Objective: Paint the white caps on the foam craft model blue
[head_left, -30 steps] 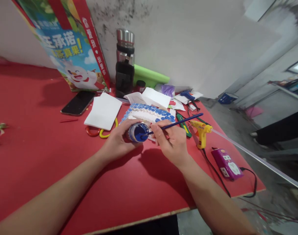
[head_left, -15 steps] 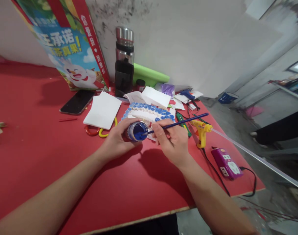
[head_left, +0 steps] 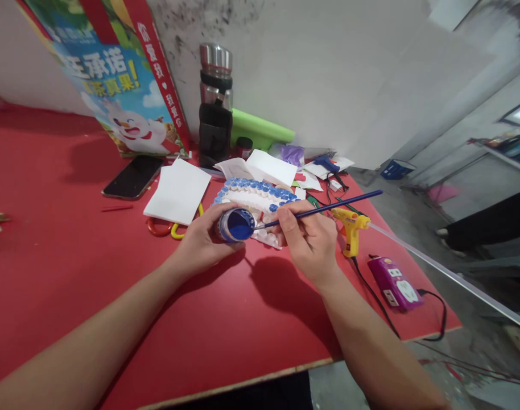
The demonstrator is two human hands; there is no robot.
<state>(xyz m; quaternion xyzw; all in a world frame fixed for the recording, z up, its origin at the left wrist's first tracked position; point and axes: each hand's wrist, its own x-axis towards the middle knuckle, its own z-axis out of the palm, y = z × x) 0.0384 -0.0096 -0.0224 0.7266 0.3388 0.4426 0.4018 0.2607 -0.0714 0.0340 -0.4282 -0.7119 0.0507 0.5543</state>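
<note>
My left hand [head_left: 202, 238] is wrapped round a small jar of blue paint [head_left: 238, 225], its open mouth tilted towards me. Between the fingers and thumb of my right hand [head_left: 309, 239] is a paintbrush [head_left: 334, 206] with a dark blue handle, its tip at the jar's rim. Behind both hands lies a white craft piece [head_left: 251, 199] edged with bumpy shapes, many of them coloured blue. The jar and my right hand cover part of its near side.
White paper sheets [head_left: 178, 191] lie over red-and-yellow handles. A phone [head_left: 133, 177], a bottle [head_left: 216, 108] and a printed bag [head_left: 127, 85] stand or lie behind. At right are a yellow glue gun [head_left: 350, 230] and a purple power strip [head_left: 396, 283].
My right hand has shifted slightly right, drawing the brush tip from inside the jar to its rim. The left hand still holds the jar, now turned a little.
</note>
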